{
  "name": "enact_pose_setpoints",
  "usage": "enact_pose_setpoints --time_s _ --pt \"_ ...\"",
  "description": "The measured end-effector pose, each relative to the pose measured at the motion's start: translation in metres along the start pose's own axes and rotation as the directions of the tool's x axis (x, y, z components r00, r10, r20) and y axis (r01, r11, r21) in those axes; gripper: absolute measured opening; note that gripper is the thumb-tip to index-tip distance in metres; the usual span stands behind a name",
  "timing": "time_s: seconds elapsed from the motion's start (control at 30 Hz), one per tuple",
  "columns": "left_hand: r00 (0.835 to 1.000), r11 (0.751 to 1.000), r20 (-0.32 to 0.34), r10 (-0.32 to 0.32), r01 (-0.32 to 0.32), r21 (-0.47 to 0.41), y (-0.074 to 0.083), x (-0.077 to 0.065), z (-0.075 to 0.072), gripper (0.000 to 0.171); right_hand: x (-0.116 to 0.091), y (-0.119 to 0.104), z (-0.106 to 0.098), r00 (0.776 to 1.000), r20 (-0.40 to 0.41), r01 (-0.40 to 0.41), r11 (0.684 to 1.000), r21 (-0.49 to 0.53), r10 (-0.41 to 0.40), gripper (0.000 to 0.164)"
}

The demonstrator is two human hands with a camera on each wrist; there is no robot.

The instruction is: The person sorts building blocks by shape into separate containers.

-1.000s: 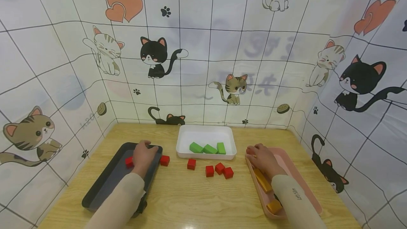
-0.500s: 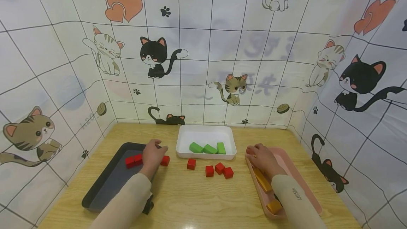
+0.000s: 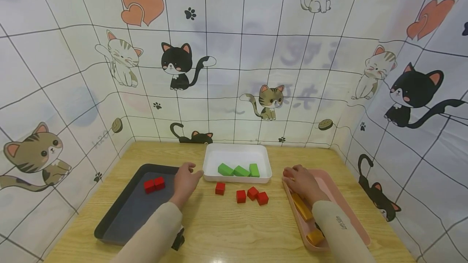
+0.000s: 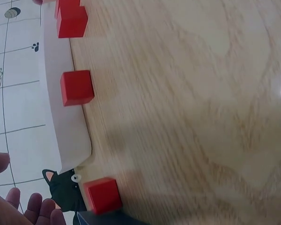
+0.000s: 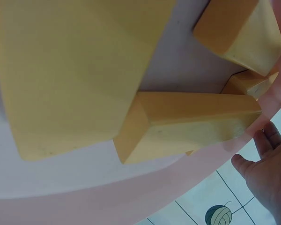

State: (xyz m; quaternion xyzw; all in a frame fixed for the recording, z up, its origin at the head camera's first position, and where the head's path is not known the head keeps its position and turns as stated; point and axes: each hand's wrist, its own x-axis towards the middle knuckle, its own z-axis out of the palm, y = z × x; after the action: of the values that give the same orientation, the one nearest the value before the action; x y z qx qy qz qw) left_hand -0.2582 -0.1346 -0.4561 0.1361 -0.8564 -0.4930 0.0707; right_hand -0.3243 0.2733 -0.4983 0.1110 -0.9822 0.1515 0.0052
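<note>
My left hand (image 3: 185, 182) hovers between the dark tray (image 3: 124, 222) and the white tray (image 3: 237, 180), holding nothing. Its fingers (image 4: 33, 206) are relaxed and apart in the left wrist view. Beside the dark tray's edge lies a red cube (image 4: 103, 195), covered by that hand in the head view. Two red cubes (image 3: 154, 184) sit side by side inside the dark tray. Over the far left rim of the pink tray (image 3: 352, 218) rests my right hand (image 3: 304, 184), its fingers loosely bent. Yellow-orange blocks (image 5: 192, 124) lie in that tray, some partly hidden by the hand and sleeve.
Several red cubes (image 3: 241, 196) lie on the wooden table (image 3: 234, 230) in front of the white tray. Three green blocks (image 3: 241, 171) are inside the white tray. A cat-patterned cloth (image 3: 226, 52) stands behind and along both sides.
My left hand has moved right, out of the dark tray and past its right edge, uncovering a second red cube inside. My right hand has stayed put.
</note>
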Motion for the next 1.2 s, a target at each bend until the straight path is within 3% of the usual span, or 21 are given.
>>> enact_pose_setpoints --time_s 0.63,1.2 --pt "1.000 1.000 0.014 -0.001 0.001 0.016 -0.002 -0.018 0.047 0.042 0.001 0.001 0.000 1.000 0.004 -0.012 1.000 0.002 0.012 0.054" --pt "0.999 0.990 0.012 0.047 -0.048 0.131 -0.010 -0.029 0.069 0.047 -0.002 -0.003 -0.001 1.000 -0.009 -0.006 1.000 0.011 0.006 0.054"
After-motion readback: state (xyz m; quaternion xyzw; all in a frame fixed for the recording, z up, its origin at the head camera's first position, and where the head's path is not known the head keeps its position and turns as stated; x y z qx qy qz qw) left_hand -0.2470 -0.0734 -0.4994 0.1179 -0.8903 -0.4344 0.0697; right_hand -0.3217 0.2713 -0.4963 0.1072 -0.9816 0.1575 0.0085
